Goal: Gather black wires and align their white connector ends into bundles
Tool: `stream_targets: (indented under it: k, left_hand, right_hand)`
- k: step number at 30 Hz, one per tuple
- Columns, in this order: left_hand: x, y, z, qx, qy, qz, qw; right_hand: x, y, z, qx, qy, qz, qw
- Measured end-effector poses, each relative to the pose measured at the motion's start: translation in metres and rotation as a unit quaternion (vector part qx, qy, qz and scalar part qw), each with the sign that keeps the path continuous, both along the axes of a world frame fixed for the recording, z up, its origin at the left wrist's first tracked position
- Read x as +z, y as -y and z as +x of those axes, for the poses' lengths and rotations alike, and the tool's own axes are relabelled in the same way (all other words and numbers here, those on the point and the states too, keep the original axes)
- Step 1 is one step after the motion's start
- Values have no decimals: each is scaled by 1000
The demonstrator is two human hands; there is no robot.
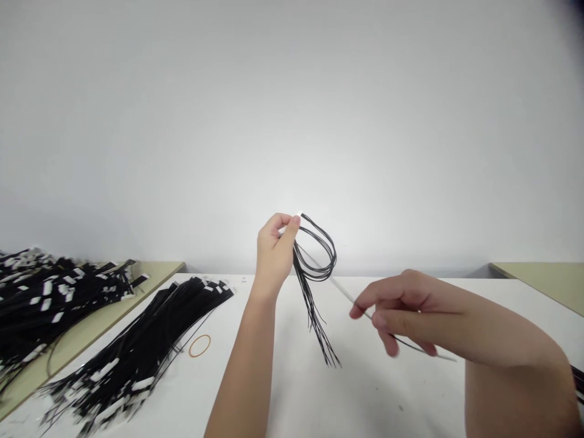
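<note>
Raised over the table, my left hand (277,246) is closed on a black wire harness (326,267). The harness curves out in a loop to the right, and its loose wire ends hang down below. A small white connector (299,213) shows at my left thumb tip. Lower and to the right, my right hand (406,313) pinches a single black wire (349,296) between thumb and fingers. That wire runs up left toward the harness, and its free end sticks out past my right fingers. Its far end is hidden behind the loop or my left hand.
A bundle of black wires with white connectors (155,328) lies on the white table (347,401) to the left. Beside it is an orange rubber band (199,346). A larger wire pile (68,292) sits on the yellowish surface (162,271) at far left. A pale wall (292,121) stands behind.
</note>
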State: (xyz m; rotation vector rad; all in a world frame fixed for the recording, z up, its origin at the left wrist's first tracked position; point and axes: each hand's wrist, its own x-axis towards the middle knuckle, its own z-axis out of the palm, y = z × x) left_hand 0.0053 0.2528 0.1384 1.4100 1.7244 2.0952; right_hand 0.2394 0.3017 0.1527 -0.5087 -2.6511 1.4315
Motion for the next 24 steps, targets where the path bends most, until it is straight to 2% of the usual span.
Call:
stream_targets:
  k: [4,7,11,18,21,24]
  left_hand:
    - [-1,0,0,-15,15,0,1000]
    - [0,1,2,-32,21,0,999]
    - [2,3,6,-59,27,-13,998]
    - [4,5,12,-107,22,-26,994]
    - [4,5,13,-120,30,-38,992]
    - [5,5,12,-127,40,-45,990]
  right_hand:
    - [-6,-7,-14,-118,-34,112,986]
    - [-13,-11,-30,-159,-107,150,970]
    - [-19,-11,-45,-165,-182,163,955]
    - [-22,-5,-57,-175,-183,198,947]
    - [-24,-5,-59,-192,-193,184,944]
    - [-24,-5,-60,-198,-202,135,949]
